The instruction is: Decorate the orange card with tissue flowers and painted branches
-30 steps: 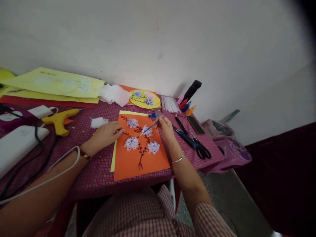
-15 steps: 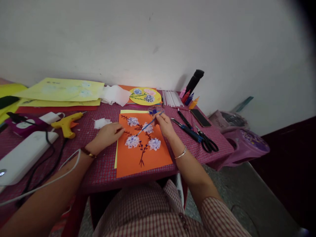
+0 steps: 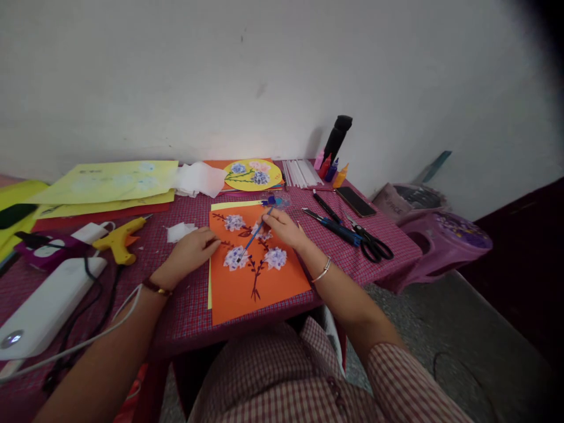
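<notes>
My right hand (image 3: 282,228) is closed on a thin blue paintbrush (image 3: 252,239), its dark tip at the lower left flower of an orange sheet (image 3: 282,288). That sheet carries several white-and-violet flowers (image 3: 276,258) on dark painted stems, and a pale yellow sheet (image 3: 210,294) shows beneath it. At the sheet's left edge rests my left hand (image 3: 194,249), fingers loosely extended with nothing visible in them. Just beyond the sheet lies a clear palette (image 3: 275,201) with dark blue paint. White tissue pieces (image 3: 180,231) lie behind my left hand.
To the right are a craft knife (image 3: 335,229), black scissors (image 3: 372,244), a phone (image 3: 355,201) and paint bottles (image 3: 332,170). At left are a yellow glue gun (image 3: 118,239), a white power bank (image 3: 50,308) and cables. A pink stool (image 3: 440,252) stands beyond the table's right end.
My right hand has shifted slightly left and toward me, and the brush tip has moved a little within the lower left flower. My left hand stays at the sheet's edge. The view has shifted slightly.
</notes>
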`<state>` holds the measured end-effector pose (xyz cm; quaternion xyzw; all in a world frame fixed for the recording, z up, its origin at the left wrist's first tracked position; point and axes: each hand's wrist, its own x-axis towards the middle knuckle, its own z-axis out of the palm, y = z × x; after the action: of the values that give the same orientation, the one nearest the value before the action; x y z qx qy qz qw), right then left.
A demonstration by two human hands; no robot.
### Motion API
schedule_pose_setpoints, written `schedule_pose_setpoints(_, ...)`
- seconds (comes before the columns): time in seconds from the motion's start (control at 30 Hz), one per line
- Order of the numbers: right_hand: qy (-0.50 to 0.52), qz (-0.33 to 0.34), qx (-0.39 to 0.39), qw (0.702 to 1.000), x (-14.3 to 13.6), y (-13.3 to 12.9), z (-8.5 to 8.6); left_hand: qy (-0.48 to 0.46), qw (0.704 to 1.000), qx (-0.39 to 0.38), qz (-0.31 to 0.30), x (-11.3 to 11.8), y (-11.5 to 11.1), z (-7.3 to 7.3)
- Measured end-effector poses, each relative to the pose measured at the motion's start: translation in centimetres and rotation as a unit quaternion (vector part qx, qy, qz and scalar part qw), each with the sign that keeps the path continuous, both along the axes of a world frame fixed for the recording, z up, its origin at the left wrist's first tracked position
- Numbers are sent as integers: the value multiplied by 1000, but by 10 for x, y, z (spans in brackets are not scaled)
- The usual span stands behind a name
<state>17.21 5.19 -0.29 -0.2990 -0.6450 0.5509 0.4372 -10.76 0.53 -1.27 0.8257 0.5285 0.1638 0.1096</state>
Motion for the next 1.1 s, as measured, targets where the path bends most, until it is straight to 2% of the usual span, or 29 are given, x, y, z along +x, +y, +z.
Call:
schedule_pose_setpoints(0.17,49,-16,-14,999,1,-1,1,-12,1000,-4,0,1,0,0)
schedule_pose_setpoints(0.3,6,2,-17,1000,3,1,0,-27,1000,-5,4,0,-1,0)
schedule_pose_setpoints(0.4,66,-69,-28,995,7,8,-1,-45,999,-5,6,0,0,-1)
schedule_pose_setpoints(0.53,167,-181,-130,960,20,22,1,-81,997,-10,13,-1,0,-2)
schedule_pose_setpoints(0.7,194,-209,-228,931,36,34,0,-150,987,-42,35,-4,0,0)
schedule_pose_setpoints(0.8,199,-215,-281,914,46,38,-2,-221,968,-76,89,-6,1,0)
schedule_pose_setpoints(0.93,203,-194,-331,901,56,38,-1,-344,915,-132,165,-8,1,-2)
schedule_pose_setpoints(1.1,205,-147,-353,901,56,37,-2,-438,859,-181,192,-11,1,0)
